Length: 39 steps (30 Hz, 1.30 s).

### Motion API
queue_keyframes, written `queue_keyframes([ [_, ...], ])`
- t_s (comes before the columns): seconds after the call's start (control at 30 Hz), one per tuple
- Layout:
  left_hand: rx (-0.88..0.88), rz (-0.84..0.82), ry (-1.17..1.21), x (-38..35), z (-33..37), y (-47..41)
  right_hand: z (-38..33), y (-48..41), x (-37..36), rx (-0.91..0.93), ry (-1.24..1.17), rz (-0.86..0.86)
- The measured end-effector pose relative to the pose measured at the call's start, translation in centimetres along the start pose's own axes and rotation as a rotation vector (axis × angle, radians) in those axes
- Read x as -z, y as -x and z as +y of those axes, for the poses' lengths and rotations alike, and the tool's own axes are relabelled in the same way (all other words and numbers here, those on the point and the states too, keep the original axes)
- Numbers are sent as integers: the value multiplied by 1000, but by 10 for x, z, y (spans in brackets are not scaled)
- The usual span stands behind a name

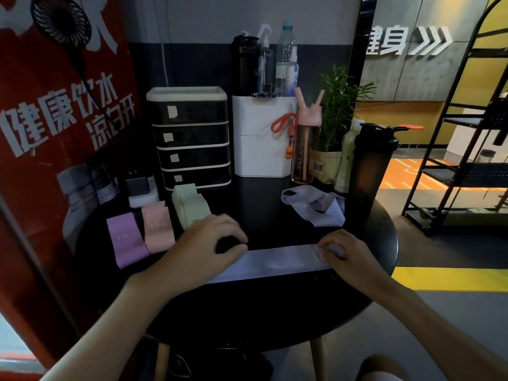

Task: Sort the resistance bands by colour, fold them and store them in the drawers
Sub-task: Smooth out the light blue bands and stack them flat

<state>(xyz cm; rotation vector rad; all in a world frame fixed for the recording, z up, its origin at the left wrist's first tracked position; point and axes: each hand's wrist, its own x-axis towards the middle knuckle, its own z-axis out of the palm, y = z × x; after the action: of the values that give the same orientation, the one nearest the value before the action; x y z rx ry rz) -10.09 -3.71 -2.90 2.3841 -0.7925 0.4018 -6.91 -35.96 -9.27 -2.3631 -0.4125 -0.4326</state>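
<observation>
A pale lavender-grey band point(277, 261) lies stretched flat across the black round table point(275, 301) in front of me. My left hand point(211, 243) rests on its left end with curled fingers. My right hand point(341, 253) pinches its right end, which is curled around the fingers. A purple band point(125, 240), a pink band point(159, 228) and a stack of pale green bands point(191, 207) lie folded at the left. A loose heap of lavender-grey bands point(316, 206) sits at the back right. The black drawer unit point(191, 141) stands behind, all drawers closed.
A white bin point(261, 138) holding bottles stands beside the drawers. A pink straw bottle point(305, 149), a potted plant point(335, 116) and a dark shaker bottle point(371, 166) crowd the right rear. A red poster point(55, 119) walls the left. A black rack point(464, 149) stands farther right.
</observation>
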Motion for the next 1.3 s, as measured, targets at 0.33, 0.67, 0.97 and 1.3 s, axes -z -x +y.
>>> queue_keyframes([
  [0.33,7,-311,-87,-53,11,-38,-6,-11,11,-54,-38,-89],
  [0.67,-5,-366,-93,-50,10,-45,-6,-119,8,-147,204,-230],
  [0.97,15,-381,-62,-50,9,-47,12,-133,-7,-237,291,-346],
  [1.3,22,-386,-43,-51,9,-46,9,-133,-5,-241,367,-394],
])
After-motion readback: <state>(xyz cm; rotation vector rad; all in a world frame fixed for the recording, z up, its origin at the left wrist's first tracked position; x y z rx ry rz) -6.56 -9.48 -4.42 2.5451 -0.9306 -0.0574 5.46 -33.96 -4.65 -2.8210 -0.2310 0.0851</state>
